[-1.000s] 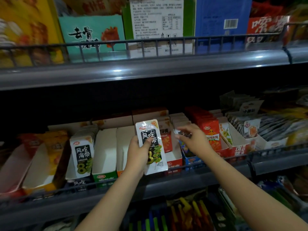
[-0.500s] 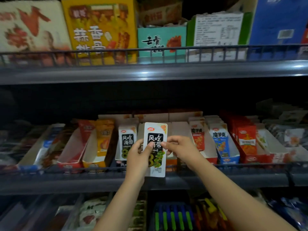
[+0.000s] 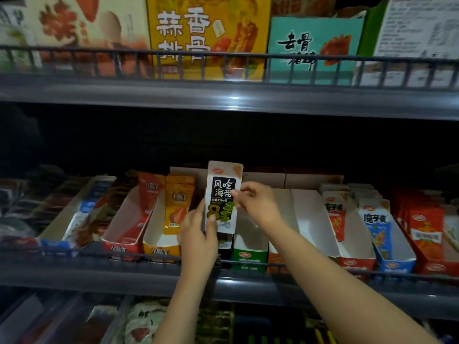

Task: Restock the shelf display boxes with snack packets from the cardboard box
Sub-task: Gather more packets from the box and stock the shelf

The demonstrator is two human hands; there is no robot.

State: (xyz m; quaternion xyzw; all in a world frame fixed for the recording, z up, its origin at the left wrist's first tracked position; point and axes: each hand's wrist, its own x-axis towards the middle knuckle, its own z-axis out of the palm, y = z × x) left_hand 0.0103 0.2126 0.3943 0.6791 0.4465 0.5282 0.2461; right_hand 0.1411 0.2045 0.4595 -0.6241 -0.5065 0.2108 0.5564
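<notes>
The main risk is that the packet (image 3: 223, 197) goes into the wrong display box: several narrow boxes stand side by side at the centre of the frame, and the green-fronted box (image 3: 250, 256) just right of the hands could easily be mistaken for the matching one, whose front the left hand hides. The packet could also catch on a cardboard wall and buckle, or slip, since only its edges are held.

The packet stands upright at the centre of the frame, above the boxes on the middle shelf (image 3: 74, 274). The left hand (image 3: 198, 234) reaches up from below, its thumb and fingers closed on the packet's lower left edge. The right hand (image 3: 255, 202) comes in from the lower right, its fingers pinching the packet's right edge about halfway up. The cardboard supply box is not in view.
</notes>
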